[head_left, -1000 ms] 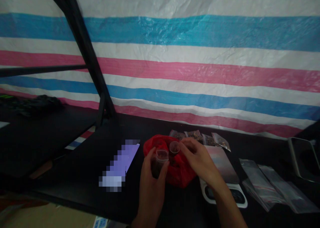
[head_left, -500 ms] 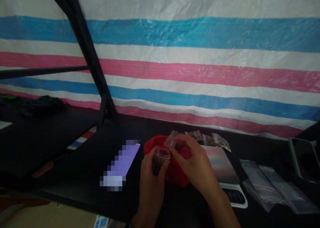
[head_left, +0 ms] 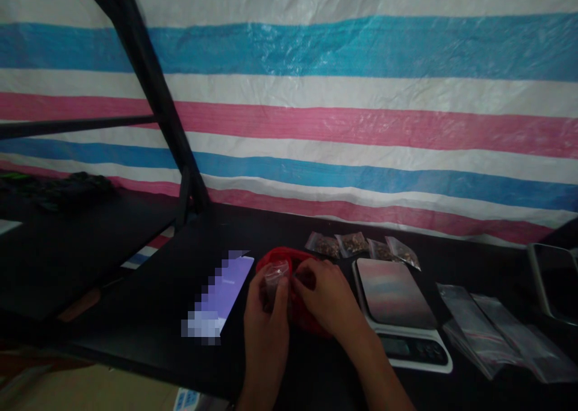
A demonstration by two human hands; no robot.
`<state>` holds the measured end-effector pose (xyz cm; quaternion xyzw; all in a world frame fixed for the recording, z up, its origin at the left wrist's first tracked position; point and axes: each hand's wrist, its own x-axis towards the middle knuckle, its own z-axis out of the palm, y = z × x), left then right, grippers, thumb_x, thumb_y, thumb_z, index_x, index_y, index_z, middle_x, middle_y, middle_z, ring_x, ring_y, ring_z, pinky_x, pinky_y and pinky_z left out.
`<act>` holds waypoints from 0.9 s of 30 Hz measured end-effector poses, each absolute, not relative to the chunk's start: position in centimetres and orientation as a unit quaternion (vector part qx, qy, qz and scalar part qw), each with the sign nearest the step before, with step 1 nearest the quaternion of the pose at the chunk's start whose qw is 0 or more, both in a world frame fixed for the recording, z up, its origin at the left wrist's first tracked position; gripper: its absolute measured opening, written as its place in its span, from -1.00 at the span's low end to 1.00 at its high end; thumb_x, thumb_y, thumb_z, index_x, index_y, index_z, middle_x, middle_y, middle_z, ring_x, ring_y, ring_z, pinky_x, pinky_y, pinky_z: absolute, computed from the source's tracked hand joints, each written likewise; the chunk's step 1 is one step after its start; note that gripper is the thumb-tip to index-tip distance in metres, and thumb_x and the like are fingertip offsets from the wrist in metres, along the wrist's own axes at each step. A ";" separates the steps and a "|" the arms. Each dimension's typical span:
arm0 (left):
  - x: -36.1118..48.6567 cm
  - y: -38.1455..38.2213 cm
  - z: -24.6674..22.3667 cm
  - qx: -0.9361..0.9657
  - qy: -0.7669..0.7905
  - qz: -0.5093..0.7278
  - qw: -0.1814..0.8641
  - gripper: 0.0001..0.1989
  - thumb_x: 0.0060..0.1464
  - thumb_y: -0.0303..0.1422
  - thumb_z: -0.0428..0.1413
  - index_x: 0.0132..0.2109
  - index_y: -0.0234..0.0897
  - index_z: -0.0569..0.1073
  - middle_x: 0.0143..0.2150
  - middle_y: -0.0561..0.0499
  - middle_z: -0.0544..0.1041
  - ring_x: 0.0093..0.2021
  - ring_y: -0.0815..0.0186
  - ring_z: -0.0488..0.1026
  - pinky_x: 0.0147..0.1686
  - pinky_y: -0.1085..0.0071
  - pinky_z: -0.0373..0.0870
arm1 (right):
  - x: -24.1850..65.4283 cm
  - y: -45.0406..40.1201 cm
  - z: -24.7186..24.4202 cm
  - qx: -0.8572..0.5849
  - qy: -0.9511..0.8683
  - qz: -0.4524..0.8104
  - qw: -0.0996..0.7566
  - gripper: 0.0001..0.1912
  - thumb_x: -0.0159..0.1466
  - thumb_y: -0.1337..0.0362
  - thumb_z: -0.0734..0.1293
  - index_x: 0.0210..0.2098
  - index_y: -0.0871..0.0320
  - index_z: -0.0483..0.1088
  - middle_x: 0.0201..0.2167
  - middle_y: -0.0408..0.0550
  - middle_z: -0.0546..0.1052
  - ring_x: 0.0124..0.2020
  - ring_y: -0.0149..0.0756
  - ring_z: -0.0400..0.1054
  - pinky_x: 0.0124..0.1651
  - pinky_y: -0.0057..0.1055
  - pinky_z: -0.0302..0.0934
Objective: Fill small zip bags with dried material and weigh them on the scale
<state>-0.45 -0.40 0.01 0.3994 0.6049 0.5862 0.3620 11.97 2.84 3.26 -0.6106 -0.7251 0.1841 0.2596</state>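
Observation:
My left hand (head_left: 266, 305) is closed around a small clear zip-lock bag (head_left: 276, 272), its top pointing up. Just to the right, my right hand (head_left: 325, 290) has its fingers curled and pinched together over the red plastic bag (head_left: 289, 254); whatever they hold is hidden. The red bag lies open beneath both hands, and its inside is mostly covered by them. Behind it sit several filled small zip-lock bags (head_left: 351, 244) with brownish contents. A digital kitchen scale (head_left: 397, 293) with a metal plate rests right of my right hand.
Flat clear zip-lock bags (head_left: 478, 327) lie right of the scale. At the far right is a dark-screened device (head_left: 557, 281). A lit phone-like screen (head_left: 232, 290), partly blurred out, lies to the left. A black metal post (head_left: 158, 92) rises at the back left before a striped sheet.
My right hand has moved down from beside the bag's mouth to over the red bag, its fingers now curled in. The clear piece it pinched no longer shows. My left hand shifted slightly left.

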 end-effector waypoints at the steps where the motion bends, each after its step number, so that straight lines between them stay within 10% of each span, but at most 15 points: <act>1: -0.5 -0.3 -0.1 0.397 0.602 0.589 0.365 -0.43 0.13 0.08 0.17 0.09 -0.27 0.50 0.01 -0.17 0.63 0.01 0.03 0.60 0.04 0.09 0.55 | 12.0 2.8 3.3 -0.606 -0.722 0.202 0.267 -0.92 0.34 0.29 0.40 -0.27 0.05 0.57 -0.25 -0.03 0.69 -0.15 -0.09 0.53 -0.08 -0.24 0.26; 15: 0.2 -0.5 -1.0 0.453 0.572 0.585 0.354 -0.49 0.10 -0.13 0.26 0.16 -0.18 0.46 0.14 -0.14 0.57 0.16 0.00 0.52 0.20 -0.01 0.43 | 16.5 2.7 4.2 -0.506 -0.583 0.389 0.503 -0.73 0.30 0.03 0.41 -0.25 0.11 0.52 -0.30 -0.06 0.66 -0.25 -0.18 0.56 -0.17 -0.31 0.39; 27: 0.5 -0.1 -2.0 0.487 0.565 0.577 0.334 -0.53 0.13 -0.16 0.24 0.16 -0.12 0.45 0.16 -0.10 0.53 0.19 0.02 0.47 0.25 -0.07 0.35 | 14.5 1.2 6.2 -0.485 -0.748 0.147 0.428 -0.79 0.33 0.35 0.44 -0.07 -0.03 0.54 -0.05 -0.07 0.66 0.02 -0.08 0.49 0.15 -0.10 0.32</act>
